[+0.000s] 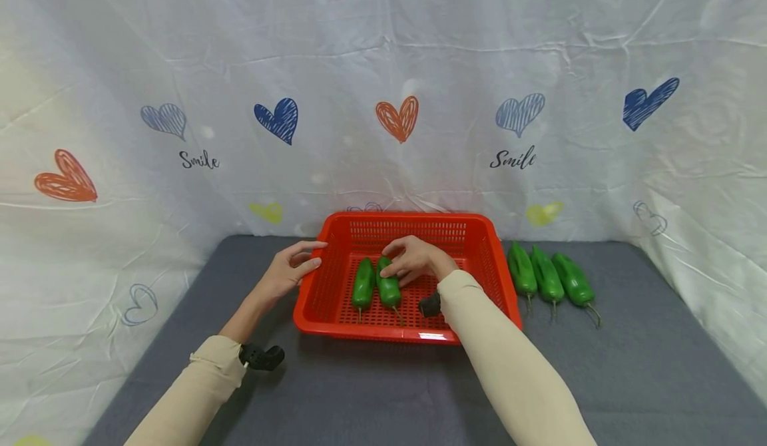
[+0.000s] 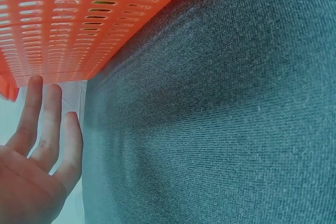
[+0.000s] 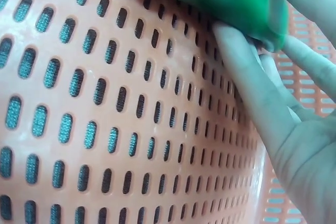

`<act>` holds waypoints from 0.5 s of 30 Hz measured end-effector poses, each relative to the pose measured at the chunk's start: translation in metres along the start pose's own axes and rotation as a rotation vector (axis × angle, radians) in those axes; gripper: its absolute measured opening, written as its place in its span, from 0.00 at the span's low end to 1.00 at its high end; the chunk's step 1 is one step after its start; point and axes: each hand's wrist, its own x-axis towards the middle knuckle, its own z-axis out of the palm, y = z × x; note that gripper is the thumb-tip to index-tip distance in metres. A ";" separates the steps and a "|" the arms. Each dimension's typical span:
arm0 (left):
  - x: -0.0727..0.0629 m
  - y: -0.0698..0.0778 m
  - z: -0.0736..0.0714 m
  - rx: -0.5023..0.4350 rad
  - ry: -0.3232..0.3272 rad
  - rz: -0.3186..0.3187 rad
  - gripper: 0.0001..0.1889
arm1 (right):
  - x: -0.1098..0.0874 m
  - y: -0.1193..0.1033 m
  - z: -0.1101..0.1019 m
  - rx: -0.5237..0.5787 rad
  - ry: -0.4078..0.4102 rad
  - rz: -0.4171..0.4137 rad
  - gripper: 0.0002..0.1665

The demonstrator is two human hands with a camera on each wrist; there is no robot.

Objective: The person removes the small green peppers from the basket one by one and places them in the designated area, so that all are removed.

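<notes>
In the head view, my right hand (image 1: 413, 257) reaches into a red plastic basket (image 1: 407, 334). Its thumb and fingers hold the far end of a green pepper (image 1: 389, 291), whose thin stem points toward me. The right wrist view shows that pepper (image 3: 226, 1) low over the slotted basket floor, with fingers on both sides of its end. Just left of it lies another green pepper (image 1: 363, 285) on the basket floor. My left hand (image 1: 289, 269) is at the basket's left rim, fingertips right at the edge, fingers loosely extended beside the outer wall.
Three more green peppers (image 1: 547, 274) lie side by side on the grey cloth (image 1: 383, 393), right of the basket, stems toward me. A white curtain (image 1: 335, 166) printed with hearts and "Smile" hangs behind the table and along both sides.
</notes>
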 end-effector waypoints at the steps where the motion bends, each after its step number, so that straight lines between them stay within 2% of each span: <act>1: 0.000 0.000 0.000 -0.001 -0.001 -0.001 0.23 | -0.001 -0.001 0.000 -0.006 -0.001 0.002 0.36; 10: 0.000 -0.001 -0.001 -0.007 0.003 -0.004 0.23 | -0.001 -0.002 0.002 -0.015 0.006 0.007 0.36; 15: 0.000 -0.001 -0.001 -0.011 0.001 0.015 0.23 | 0.000 -0.002 0.005 -0.020 0.014 0.014 0.36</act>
